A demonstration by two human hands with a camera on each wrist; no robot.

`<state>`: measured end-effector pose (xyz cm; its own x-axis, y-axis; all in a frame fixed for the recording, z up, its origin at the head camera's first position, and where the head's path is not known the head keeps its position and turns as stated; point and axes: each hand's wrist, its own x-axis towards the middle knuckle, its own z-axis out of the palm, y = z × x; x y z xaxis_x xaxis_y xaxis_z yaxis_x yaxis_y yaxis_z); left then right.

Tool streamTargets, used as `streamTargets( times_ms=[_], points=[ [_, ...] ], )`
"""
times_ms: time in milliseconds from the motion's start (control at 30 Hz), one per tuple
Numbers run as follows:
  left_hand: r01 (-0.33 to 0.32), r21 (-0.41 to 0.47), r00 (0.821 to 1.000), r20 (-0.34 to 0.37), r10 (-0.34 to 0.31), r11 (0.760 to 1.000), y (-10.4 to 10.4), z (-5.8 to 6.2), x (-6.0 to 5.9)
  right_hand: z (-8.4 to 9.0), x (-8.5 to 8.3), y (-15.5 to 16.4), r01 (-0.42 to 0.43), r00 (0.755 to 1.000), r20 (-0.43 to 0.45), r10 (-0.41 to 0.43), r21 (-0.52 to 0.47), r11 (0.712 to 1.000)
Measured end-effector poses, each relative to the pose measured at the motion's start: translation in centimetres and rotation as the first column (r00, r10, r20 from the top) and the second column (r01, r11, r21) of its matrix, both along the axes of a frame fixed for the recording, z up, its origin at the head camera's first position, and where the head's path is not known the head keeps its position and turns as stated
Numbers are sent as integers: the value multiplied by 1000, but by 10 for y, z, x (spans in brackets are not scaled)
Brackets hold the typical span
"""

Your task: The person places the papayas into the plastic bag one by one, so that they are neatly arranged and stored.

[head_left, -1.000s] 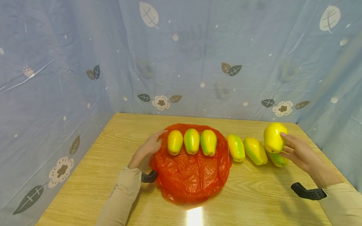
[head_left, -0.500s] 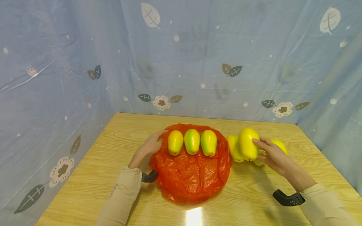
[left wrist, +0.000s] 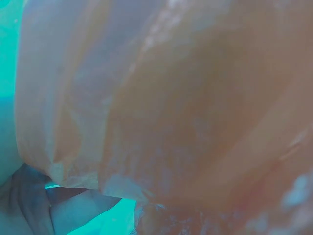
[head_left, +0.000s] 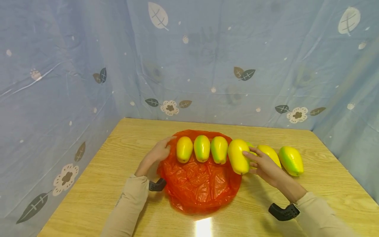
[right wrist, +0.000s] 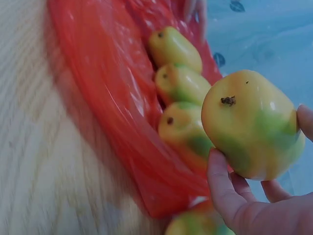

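Head view shows the right hand [head_left: 262, 164] curled round a yellow mango [head_left: 238, 160] at the red bag's [head_left: 201, 184] right edge, beside three mangoes [head_left: 202, 148] lined up there, while the left hand [head_left: 157, 154] presses flat fingers on its left rim, seemingly pinning it.

Staged recording booth, not a lived-in room. Blue sheeting [head_left: 207, 59] printed with leaves and flowers encloses three sides. One wood-grain desk [head_left: 97, 184], carrying an orange plastic bag [head_left: 201, 184] and fruit props.
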<state>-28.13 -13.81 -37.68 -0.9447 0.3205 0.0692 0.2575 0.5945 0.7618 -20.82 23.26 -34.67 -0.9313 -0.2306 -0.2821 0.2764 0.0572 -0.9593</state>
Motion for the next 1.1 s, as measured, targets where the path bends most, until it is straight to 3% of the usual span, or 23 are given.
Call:
streamTargets(
  times_ms=[300,600,900,1100],
  points=[
    [15,-18,999,-30,-15,1000,-2,1,-1,-6,1,-30,-28,999,20,29,-42,999],
    [9,-4,1000,-5,-9,1000,-1,2,0,-14,1,-59,-69,997,40,69,-8,998],
    [19,-10,1000,-24,-19,1000,-1,1,-2,-22,2,-83,-98,993,58,103,-79,992],
    [16,-18,999,-33,-16,1000,-2,1,-1,-26,3,-96,-114,991,69,119,-67,991]
  ],
)
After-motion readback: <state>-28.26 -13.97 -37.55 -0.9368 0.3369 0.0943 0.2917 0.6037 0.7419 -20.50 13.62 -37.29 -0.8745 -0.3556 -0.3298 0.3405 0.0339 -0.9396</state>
